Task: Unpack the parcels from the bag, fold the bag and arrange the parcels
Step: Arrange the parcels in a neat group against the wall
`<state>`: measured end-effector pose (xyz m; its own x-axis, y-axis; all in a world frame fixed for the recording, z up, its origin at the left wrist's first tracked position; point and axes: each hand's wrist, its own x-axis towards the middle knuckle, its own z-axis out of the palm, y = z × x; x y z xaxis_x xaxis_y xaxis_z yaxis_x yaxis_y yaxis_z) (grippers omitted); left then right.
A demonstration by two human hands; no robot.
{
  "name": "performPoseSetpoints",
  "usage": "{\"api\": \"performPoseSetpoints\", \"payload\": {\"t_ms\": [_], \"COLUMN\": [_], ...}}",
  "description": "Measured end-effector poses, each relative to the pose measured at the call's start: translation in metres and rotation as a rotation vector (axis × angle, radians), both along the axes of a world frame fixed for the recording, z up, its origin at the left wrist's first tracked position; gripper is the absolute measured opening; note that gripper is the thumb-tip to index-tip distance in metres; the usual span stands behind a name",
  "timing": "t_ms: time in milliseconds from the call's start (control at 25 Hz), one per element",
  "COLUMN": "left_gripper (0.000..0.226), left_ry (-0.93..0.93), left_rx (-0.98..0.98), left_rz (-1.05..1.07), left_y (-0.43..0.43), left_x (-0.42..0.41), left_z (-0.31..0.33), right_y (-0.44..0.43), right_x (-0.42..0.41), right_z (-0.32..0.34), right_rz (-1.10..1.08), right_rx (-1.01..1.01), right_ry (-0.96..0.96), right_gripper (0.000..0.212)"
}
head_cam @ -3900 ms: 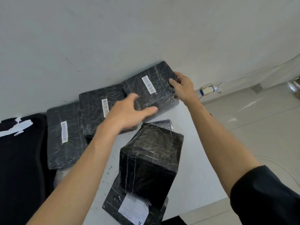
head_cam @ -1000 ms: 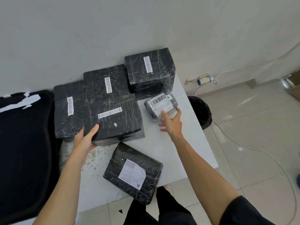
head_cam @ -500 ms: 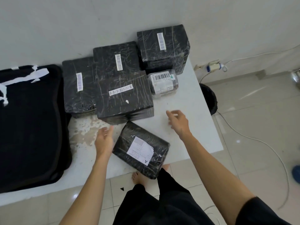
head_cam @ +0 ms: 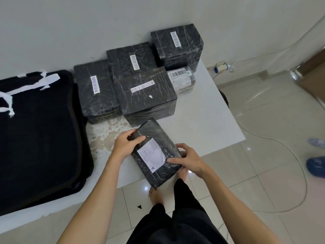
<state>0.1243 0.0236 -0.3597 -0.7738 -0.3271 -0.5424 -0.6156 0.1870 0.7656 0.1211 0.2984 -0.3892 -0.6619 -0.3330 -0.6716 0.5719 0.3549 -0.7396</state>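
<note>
A flat black parcel with a white label (head_cam: 154, 152) overhangs the white table's (head_cam: 207, 120) front edge. My left hand (head_cam: 125, 144) grips its far left corner and my right hand (head_cam: 187, 160) grips its right side. Behind it stand several black wrapped parcels: a big one (head_cam: 147, 94) in front, one at the left (head_cam: 95, 92), one behind (head_cam: 131, 59) and a tall one (head_cam: 177, 46) at the back right by the wall. A small clear-wrapped parcel (head_cam: 182, 79) with a barcode lies beside the big one. The black bag (head_cam: 38, 131) with white handles lies flat at the left.
A white wall runs right behind the parcels. The table's right edge drops to a tiled floor with a white cable (head_cam: 281, 173) and a socket plug (head_cam: 221, 67). My legs and bare feet (head_cam: 154, 196) are under the front edge. Blue footwear (head_cam: 316, 166) lies far right.
Both hands dropped from the back parcels and closed on the flat labelled parcel. That parcel has turned and shifted toward the table's front edge. The view tilted further down.
</note>
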Motion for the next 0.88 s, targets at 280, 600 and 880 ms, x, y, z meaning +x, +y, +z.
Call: {"api": "performPoseSetpoints", "payload": {"t_ms": [280, 600, 880], "left_gripper": [0.083, 0.08, 0.081], "left_ry": [-0.263, -0.014, -0.062], "left_rx": [0.517, 0.48, 0.211], "left_rz": [0.151, 0.143, 0.086], "left_y": [-0.102, -0.131, -0.131], "left_x": [0.058, 0.093, 0.071], "left_z": [0.045, 0.021, 0.031], "right_y": [-0.094, -0.105, -0.117], "right_x": [0.061, 0.042, 0.024], "right_z": [0.005, 0.009, 0.029], "right_rz": [0.4, -0.056, -0.092], "right_rx": [0.237, -0.067, -0.081], "right_ry": [1.326, 0.16, 0.525], "right_gripper": [0.053, 0.109, 0.077]}}
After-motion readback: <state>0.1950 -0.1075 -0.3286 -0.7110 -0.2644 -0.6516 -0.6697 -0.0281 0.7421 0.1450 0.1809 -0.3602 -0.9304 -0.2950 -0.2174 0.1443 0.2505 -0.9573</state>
